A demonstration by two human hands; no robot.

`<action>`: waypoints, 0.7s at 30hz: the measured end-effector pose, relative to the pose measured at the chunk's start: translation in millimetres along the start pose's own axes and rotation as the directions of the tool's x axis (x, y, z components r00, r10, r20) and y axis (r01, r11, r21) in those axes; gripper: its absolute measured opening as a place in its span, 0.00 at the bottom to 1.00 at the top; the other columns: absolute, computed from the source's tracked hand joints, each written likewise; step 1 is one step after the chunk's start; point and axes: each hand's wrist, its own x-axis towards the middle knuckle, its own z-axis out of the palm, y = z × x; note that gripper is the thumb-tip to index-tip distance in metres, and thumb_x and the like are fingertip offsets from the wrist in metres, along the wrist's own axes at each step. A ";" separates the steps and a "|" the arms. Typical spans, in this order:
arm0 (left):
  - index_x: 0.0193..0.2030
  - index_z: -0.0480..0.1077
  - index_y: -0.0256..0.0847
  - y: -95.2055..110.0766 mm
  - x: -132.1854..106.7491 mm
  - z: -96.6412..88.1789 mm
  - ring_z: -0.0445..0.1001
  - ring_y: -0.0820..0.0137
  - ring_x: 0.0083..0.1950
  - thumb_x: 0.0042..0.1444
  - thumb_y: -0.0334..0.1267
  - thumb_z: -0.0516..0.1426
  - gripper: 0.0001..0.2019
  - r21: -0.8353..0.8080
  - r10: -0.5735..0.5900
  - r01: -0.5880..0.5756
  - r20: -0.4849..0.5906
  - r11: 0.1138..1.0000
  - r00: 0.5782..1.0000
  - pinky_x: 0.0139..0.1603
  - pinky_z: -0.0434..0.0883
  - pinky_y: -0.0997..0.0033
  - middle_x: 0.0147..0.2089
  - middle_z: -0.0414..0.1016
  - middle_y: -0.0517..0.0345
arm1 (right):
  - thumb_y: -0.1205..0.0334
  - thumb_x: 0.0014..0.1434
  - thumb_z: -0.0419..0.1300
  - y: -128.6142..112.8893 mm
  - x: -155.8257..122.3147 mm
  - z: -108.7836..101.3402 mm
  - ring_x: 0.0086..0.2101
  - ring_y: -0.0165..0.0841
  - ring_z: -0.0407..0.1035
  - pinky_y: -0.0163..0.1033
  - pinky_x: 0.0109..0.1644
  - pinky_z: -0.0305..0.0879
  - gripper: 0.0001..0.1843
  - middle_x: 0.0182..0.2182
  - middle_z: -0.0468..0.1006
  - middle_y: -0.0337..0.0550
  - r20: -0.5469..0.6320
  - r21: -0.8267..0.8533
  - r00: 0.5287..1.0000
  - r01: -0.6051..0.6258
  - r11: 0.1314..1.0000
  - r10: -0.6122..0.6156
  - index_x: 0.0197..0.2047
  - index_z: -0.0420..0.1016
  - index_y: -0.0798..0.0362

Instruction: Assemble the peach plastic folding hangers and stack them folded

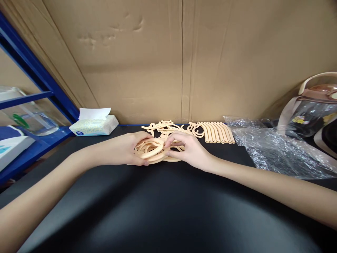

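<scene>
A loose bunch of curved, cream-coloured pieces [151, 153] lies on the black table top [168, 203]. My left hand [131, 149] wraps around the left side of this bunch, thumb in front and fingers behind. From the right, my right hand [193, 151] closes its thumb and index finger at the ends of the curved pieces. Behind my hands is a heap of thin, branching cream parts [165, 126]. Hook-shaped cream parts [197, 130] lie to its right, beside a neat row of slightly bent cream strips [217, 133].
A tissue pack [94, 124] sits at the back left, near a blue metal frame [50, 95]. Crumpled clear plastic wrap [279, 151] covers the right side, with a clear bottle with a brown lid [310, 109] behind it. Cardboard [137, 70] walls the back.
</scene>
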 end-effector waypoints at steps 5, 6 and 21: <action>0.52 0.67 0.46 6.4 -2.3 7.7 0.76 0.58 0.44 0.43 0.51 0.65 0.29 0.034 -0.094 0.094 -0.019 0.995 0.995 0.39 0.71 0.68 0.48 0.77 0.57 | 0.61 0.54 0.70 9.7 -12.0 0.5 0.42 0.33 0.73 0.40 0.47 0.68 0.14 0.41 0.79 0.40 0.052 -0.050 0.995 -0.088 0.995 0.090 0.43 0.75 0.51; 0.53 0.67 0.46 7.0 -1.9 9.0 0.76 0.57 0.45 0.42 0.52 0.66 0.30 0.034 -0.103 0.104 -0.021 0.994 0.994 0.39 0.70 0.68 0.48 0.77 0.57 | 0.61 0.55 0.69 10.0 -13.3 1.1 0.41 0.33 0.73 0.40 0.46 0.68 0.14 0.41 0.80 0.40 0.063 -0.059 0.993 -0.100 0.993 0.104 0.44 0.75 0.51; 0.57 0.65 0.48 7.9 8.3 8.5 0.75 0.60 0.50 0.47 0.49 0.65 0.30 0.011 -0.035 0.035 0.042 0.999 0.999 0.45 0.70 0.72 0.54 0.75 0.59 | 0.67 0.58 0.65 9.2 -17.8 5.1 0.44 0.35 0.75 0.40 0.47 0.68 0.07 0.43 0.82 0.43 0.033 -0.111 0.989 -0.137 0.984 0.141 0.42 0.76 0.53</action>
